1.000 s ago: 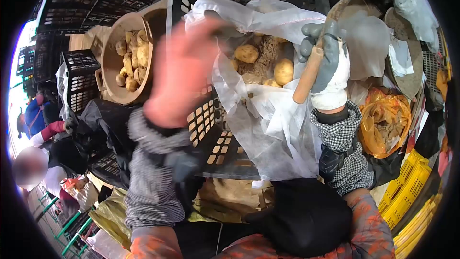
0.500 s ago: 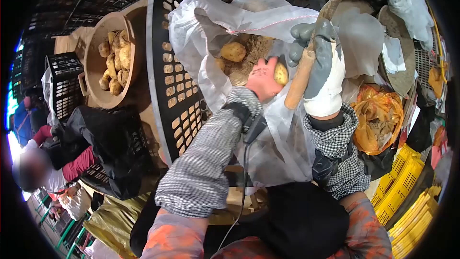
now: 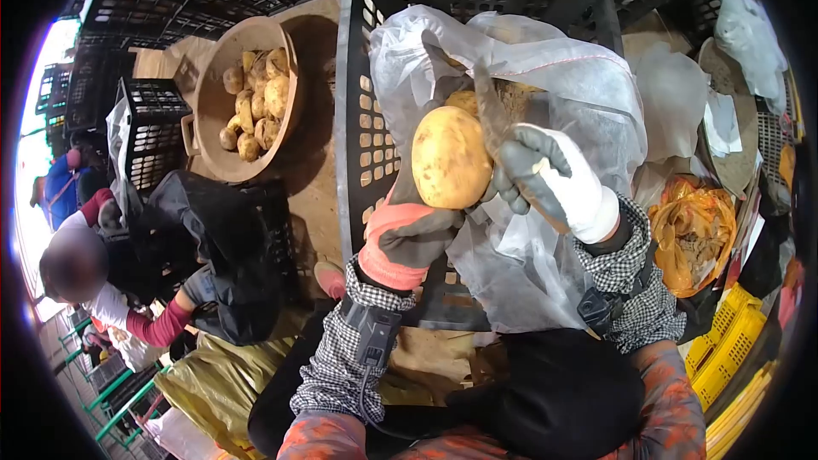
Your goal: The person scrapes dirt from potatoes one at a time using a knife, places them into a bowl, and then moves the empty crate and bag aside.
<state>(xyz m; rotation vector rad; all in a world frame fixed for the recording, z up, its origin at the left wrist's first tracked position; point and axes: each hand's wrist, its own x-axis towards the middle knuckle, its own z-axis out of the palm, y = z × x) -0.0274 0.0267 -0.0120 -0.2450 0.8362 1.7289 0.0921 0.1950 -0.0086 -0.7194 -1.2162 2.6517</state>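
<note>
The left hand [image 3: 400, 243], in a coral glove, supports a large potato [image 3: 452, 158] from below, its fingers curled underneath; their tips are hidden, so how tightly they press cannot be told. This potato, in front of the sack's opening, could roll or slip if that low support tilts or its smooth skin slides on the glove. The knife [image 3: 492, 111] stands upright at the potato's right edge; whether it touches the skin cannot be told. A sudden turn of either wrist could nick the potato, the sack or the coral glove. The right hand [image 3: 558, 183], in a grey-and-white glove, has its fingers folded around the knife; if that hold loosens, the blade could swing. Counted from the left: one co-worker [image 3: 158, 328]; one tan basin [image 3: 207, 111] with roughly a dozen basin potatoes [image 3: 274, 96], overlapping too much for a sure count; one large black crate [image 3: 345, 136] holding one white sack [image 3: 545, 281]; one potato held, at least one more in the sack; one knife; one orange bag [image 3: 660, 243]; and several yellow crates [image 3: 720, 332], nested too closely to number.
</note>
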